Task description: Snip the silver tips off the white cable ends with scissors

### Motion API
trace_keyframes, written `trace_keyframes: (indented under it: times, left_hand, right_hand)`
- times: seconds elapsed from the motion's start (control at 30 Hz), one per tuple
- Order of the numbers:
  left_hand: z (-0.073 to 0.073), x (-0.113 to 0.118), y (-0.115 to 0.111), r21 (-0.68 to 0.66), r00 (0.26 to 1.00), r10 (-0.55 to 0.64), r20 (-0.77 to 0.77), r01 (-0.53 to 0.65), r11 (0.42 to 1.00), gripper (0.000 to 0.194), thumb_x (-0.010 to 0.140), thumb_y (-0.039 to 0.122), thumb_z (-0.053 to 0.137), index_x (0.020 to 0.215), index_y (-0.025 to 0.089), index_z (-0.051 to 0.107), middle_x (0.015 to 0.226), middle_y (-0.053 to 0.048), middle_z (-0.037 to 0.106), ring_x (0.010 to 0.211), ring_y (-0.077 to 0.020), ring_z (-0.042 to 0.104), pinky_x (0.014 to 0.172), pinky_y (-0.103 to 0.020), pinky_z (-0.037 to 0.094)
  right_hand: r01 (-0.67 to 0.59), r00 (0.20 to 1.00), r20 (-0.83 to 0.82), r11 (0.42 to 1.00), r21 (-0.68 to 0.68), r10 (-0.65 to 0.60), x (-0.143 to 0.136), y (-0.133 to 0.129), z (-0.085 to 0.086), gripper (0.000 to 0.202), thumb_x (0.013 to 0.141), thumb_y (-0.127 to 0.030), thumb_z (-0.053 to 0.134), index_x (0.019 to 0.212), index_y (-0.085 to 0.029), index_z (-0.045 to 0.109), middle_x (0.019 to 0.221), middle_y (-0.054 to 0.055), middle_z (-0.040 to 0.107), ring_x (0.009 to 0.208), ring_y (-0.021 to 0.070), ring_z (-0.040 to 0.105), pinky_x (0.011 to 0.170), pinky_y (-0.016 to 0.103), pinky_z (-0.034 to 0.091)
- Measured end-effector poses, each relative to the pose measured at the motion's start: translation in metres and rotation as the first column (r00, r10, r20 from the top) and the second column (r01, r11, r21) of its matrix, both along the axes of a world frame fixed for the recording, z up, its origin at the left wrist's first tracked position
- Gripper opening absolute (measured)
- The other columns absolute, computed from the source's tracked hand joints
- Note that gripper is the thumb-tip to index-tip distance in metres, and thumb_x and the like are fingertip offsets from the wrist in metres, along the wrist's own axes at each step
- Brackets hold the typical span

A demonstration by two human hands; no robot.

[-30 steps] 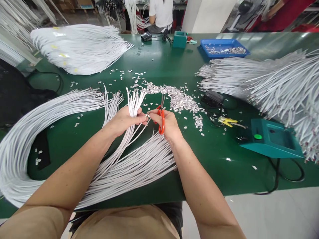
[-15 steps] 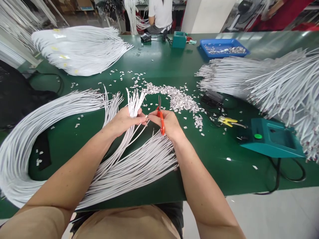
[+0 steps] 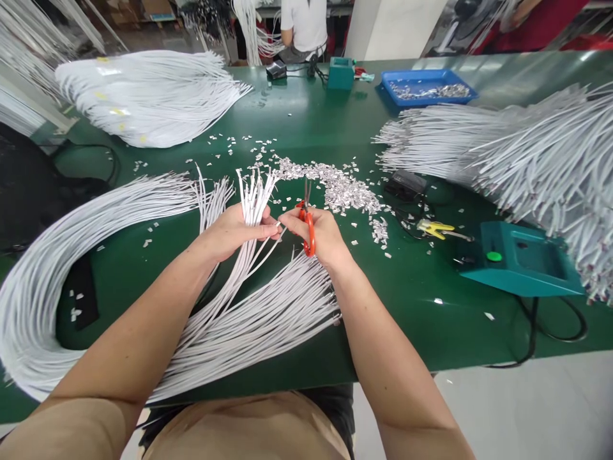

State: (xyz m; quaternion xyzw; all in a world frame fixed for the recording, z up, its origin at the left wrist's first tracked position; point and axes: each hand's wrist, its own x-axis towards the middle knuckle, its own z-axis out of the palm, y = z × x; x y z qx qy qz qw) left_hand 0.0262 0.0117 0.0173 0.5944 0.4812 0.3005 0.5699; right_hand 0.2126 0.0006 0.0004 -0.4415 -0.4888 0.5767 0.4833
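A bunch of thin white cables (image 3: 252,207) stands in my left hand (image 3: 232,231), its fingers closed round them. Thumb and fingertips of that hand also pinch one cable end at the right. My right hand (image 3: 322,231) is closed on a pair of scissors (image 3: 309,231) with orange handles, blades pointing away from me. The tips of my right thumb and forefinger are close to the pinched cable end; whether they grip it I cannot tell. A large curved bundle of white cables (image 3: 258,326) lies below and left of my hands. Small silvery-white pieces (image 3: 342,185) lie scattered beyond them.
At the right stand a teal device (image 3: 527,259) with a green button, yellow-handled pliers (image 3: 435,229) and a pile of white cables (image 3: 541,147). Farther back are a blue tray (image 3: 428,92), a teal box (image 3: 341,73) and another cable bundle (image 3: 143,96). A person (image 3: 304,29) sits beyond the table.
The scissors have turned slightly in my right hand, so more of the orange handle loops shows. Both hands stay close together, and the whole view has shifted a little.
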Motion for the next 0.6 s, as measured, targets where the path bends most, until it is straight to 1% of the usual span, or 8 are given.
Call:
trace_keyframes:
  times: [0.07,0.1,0.17,0.27,0.37,0.43,0.5,0.6]
  left_hand:
    - [0.0,0.0,0.0,0.009,1.0,0.017,-0.014,-0.016,1.0,0.03,0.071,0.039,0.078,0.089,0.019,0.064,0.089,-0.006,0.07,0.092,-0.0236,0.068,0.081,-0.035,0.053]
    - [0.0,-0.001,0.0,0.007,0.999,0.04,-0.02,-0.04,0.999,0.032,0.072,0.042,0.076,0.091,0.018,0.066,0.096,-0.008,0.071,0.097,-0.025,0.067,0.082,-0.035,0.053]
    - [-0.001,-0.002,0.001,0.001,0.993,0.109,-0.033,-0.109,0.994,0.037,0.073,0.046,0.074,0.096,0.017,0.07,0.103,-0.011,0.071,0.104,-0.0275,0.065,0.084,-0.036,0.053]
    - [-0.002,-0.005,0.002,0.008,0.983,0.178,-0.048,-0.178,0.984,0.043,0.069,0.046,0.077,0.1,0.017,0.071,0.098,-0.011,0.072,0.1,-0.0292,0.066,0.085,-0.039,0.054]
    - [-0.003,-0.006,0.003,0.026,0.979,0.198,-0.054,-0.197,0.98,0.041,0.065,0.042,0.08,0.096,0.017,0.071,0.091,-0.009,0.072,0.095,-0.0295,0.068,0.086,-0.041,0.053]
    - [-0.003,-0.005,0.003,0.042,0.979,0.195,-0.06,-0.193,0.98,0.035,0.064,0.04,0.081,0.088,0.017,0.069,0.086,-0.008,0.071,0.091,-0.0288,0.068,0.086,-0.041,0.053]
    - [-0.003,-0.003,0.003,0.059,0.982,0.179,-0.063,-0.175,0.983,0.03,0.065,0.038,0.08,0.082,0.018,0.066,0.08,-0.005,0.069,0.086,-0.0265,0.068,0.086,-0.04,0.052]
    - [-0.003,0.002,0.001,0.078,0.985,0.159,-0.067,-0.153,0.985,0.03,0.066,0.039,0.079,0.078,0.019,0.061,0.072,-0.002,0.065,0.08,-0.0239,0.067,0.083,-0.039,0.052]
  right_hand:
    - [-0.008,1.0,0.007,1.0,-0.014,0.008,0.0,0.0,0.0,0.02,0.067,-0.039,0.077,0.064,-0.02,0.07,0.067,-0.001,0.061,0.065,0.0117,0.052,0.07,0.03,0.042]
    - [0.026,1.0,0.01,0.999,-0.029,-0.025,0.002,0.002,-0.001,0.018,0.067,-0.037,0.077,0.064,-0.02,0.07,0.066,-0.002,0.06,0.064,0.0114,0.051,0.069,0.03,0.042]
    - [0.144,0.99,0.003,0.988,-0.058,-0.144,0.007,0.006,-0.002,0.017,0.068,-0.036,0.076,0.066,-0.02,0.07,0.063,-0.002,0.057,0.061,0.0112,0.049,0.067,0.03,0.041]
    - [0.385,0.922,-0.033,0.922,-0.039,-0.387,0.019,0.013,-0.004,0.02,0.073,-0.039,0.071,0.067,-0.02,0.066,0.065,0.0,0.056,0.064,0.0133,0.05,0.064,0.03,0.042]
    - [0.511,0.858,-0.065,0.859,0.019,-0.509,0.028,0.017,-0.005,0.025,0.078,-0.043,0.066,0.067,-0.021,0.063,0.072,0.004,0.059,0.072,0.0164,0.054,0.065,0.031,0.044]
    - [0.527,0.848,-0.094,0.849,0.031,-0.522,0.029,0.016,-0.005,0.027,0.079,-0.043,0.065,0.064,-0.021,0.061,0.073,0.004,0.06,0.073,0.0165,0.055,0.065,0.031,0.045]
    - [0.516,0.85,-0.135,0.856,0.022,-0.509,0.026,0.015,-0.005,0.027,0.077,-0.042,0.068,0.061,-0.021,0.059,0.07,0.003,0.059,0.07,0.0152,0.053,0.067,0.031,0.045]
    - [0.42,0.898,-0.147,0.907,0.001,-0.416,0.018,0.011,-0.003,0.025,0.074,-0.041,0.072,0.062,-0.021,0.062,0.068,0.001,0.058,0.068,0.014,0.053,0.068,0.03,0.046]
